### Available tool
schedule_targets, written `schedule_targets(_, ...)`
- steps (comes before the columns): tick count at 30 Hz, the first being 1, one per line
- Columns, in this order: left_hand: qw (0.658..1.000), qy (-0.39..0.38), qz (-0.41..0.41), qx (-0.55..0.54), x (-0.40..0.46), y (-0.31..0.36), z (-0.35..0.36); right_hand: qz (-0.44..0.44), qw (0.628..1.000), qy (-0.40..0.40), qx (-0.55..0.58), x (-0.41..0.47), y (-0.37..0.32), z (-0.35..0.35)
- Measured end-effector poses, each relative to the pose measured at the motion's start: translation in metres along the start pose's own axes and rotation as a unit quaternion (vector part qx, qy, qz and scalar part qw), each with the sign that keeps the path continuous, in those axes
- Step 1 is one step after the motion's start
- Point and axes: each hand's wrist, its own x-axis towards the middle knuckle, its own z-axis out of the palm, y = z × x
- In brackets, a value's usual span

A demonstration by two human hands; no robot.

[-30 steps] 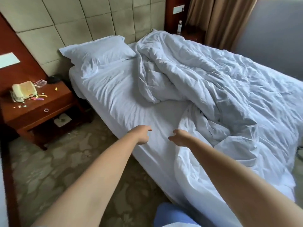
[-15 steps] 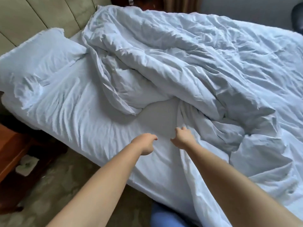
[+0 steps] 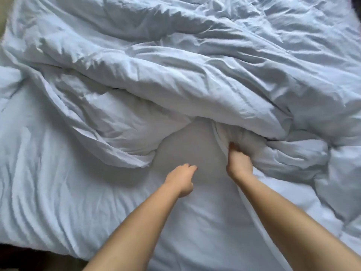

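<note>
Right hand (image 3: 238, 163) is clamped on the near edge of the white duvet (image 3: 195, 75). Its fingertips are buried in the fold, so the exact grip is hidden; only the knuckles and one finger show. That spot is motion-blurred. Left hand (image 3: 180, 178) holds nothing, fingers loosely curled, thumb tucked under. It is low over the bed sheet (image 3: 58, 182); can't tell if it touches. The hands are near each other but apart, with bare sheet between them. Both forearms are cut off by the bottom frame edge.

The duvet lies bunched in thick folds across the top and right of the view and runs out of frame at the top and right, so its far edges are not visible. Its rumpled left flap lies on the sheet just left of the hands. The gripped edge runs down along the right forearm to the bottom edge. Whatever is under the bulk is hidden.

Open room: a smooth shadowed patch of sheet sits right ahead of the hands, under the duvet overhang, and wrinkled bare sheet spreads left. The mattress's near-left edge drops to a dark strip of floor (image 3: 29, 259), too dim for detail.
</note>
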Motion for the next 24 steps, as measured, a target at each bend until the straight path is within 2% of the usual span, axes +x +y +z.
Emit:
schedule_targets(2, 0.999, 0.021, 0.010, 0.030, 0.003, -0.004, -0.006, 0.055, 0.997, 0.033, 0.032, -0.015, -0.005, -0.012)
schedule_targets(6, 0.995, 0.062, 0.038, 0.072, -0.004, 0.005, -0.032, 0.108, 0.990, 0.030, 0.081, -0.071, -0.019, -0.043)
schedule_targets(10, 0.985, 0.110, 0.098, 0.092, -0.030, 0.031, -0.056, 0.069, 0.986, -0.018, 0.149, -0.155, -0.057, -0.048)
schedule_targets(13, 0.962, 0.127, 0.138, 0.198, -0.059, 0.023, -0.061, 0.045, 0.982, -0.046, 0.177, -0.213, -0.069, -0.049)
schedule_targets(15, 0.933, 0.124, 0.175, 0.288, -0.079, 0.006, -0.056, 0.026, 0.985, -0.057, 0.162, -0.240, -0.064, -0.056)
schedule_targets(17, 0.920, 0.104, 0.197, 0.322, -0.107, -0.009, -0.044, 0.000, 0.989, -0.057, 0.135, -0.263, -0.058, -0.061)
schedule_targets(20, 0.927, 0.086, 0.187, 0.314, -0.163, -0.014, -0.023, -0.032, 0.994, -0.049, 0.092, -0.306, -0.048, -0.059)
schedule_targets(24, 0.916, 0.090, 0.183, 0.344, -0.252, -0.008, 0.016, -0.041, 0.996, -0.031, 0.075, -0.378, -0.021, -0.036)
